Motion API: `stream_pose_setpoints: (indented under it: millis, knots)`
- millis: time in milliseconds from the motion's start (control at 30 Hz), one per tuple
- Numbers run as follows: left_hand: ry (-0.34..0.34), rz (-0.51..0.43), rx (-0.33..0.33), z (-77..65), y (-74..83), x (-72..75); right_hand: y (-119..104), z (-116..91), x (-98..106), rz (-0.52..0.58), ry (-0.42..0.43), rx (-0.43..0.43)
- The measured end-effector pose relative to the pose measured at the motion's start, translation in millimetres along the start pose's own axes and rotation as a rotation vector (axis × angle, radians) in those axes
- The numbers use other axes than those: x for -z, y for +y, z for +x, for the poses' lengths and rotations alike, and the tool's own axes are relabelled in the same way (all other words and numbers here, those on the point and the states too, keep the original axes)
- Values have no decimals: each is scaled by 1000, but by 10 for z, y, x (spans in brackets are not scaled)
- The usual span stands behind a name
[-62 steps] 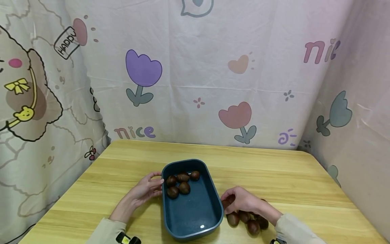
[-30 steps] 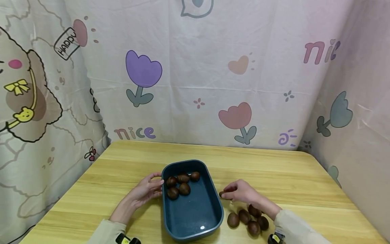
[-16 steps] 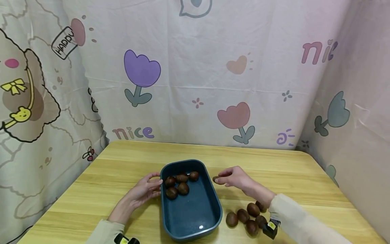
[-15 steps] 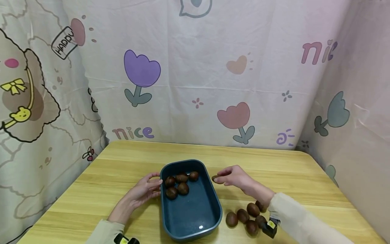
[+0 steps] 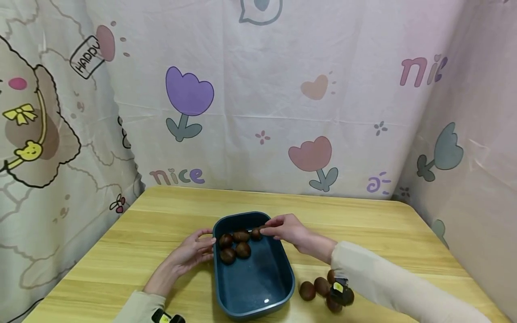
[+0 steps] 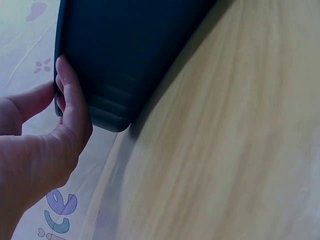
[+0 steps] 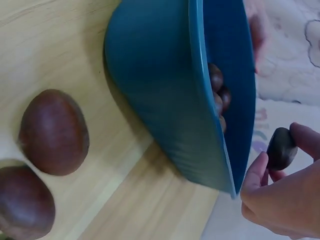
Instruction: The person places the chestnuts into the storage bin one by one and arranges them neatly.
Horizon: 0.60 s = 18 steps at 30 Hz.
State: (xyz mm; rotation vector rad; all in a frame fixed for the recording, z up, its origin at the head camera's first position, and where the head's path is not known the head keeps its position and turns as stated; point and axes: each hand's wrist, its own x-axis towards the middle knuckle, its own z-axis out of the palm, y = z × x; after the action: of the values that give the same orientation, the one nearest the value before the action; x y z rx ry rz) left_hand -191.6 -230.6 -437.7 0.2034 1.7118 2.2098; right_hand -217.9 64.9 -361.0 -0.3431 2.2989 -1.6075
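Observation:
A dark blue rectangular box (image 5: pixel 254 278) stands on the table with several brown chestnuts (image 5: pixel 243 250) grouped in its far left part. My left hand (image 5: pixel 193 252) holds the box's left rim; in the left wrist view its fingers (image 6: pixel 72 100) lie against the outer wall. Over the box's far right corner, my right hand (image 5: pixel 290 231) pinches one chestnut (image 7: pixel 281 149) between thumb and fingertips. In the right wrist view that chestnut is just outside and above the rim. More loose chestnuts (image 5: pixel 308 291) lie right of the box, some partly hidden by the right wrist camera.
The pale wooden table (image 5: pixel 169 211) carries everything. A patterned cloth (image 5: pixel 250 89) hangs behind it and along both sides. A black wrist camera (image 5: pixel 339 290) sits under the right sleeve, over the loose chestnuts. A dark cable (image 5: pixel 28 309) shows at lower left.
My right hand has picked a chestnut from the loose group, lifted it away and carried it left over the box's far right rim. The left hand and box stay in place.

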Motion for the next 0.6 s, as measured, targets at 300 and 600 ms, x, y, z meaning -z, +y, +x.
stream_pose_setpoints:
  millis: [300, 600]
  knots:
    - [10, 1, 1, 3, -17, 18, 7, 80, -318, -54, -47, 31]
    - [4, 1, -6, 1, -23, 24, 160, 133, -539, -3, -24, 38]
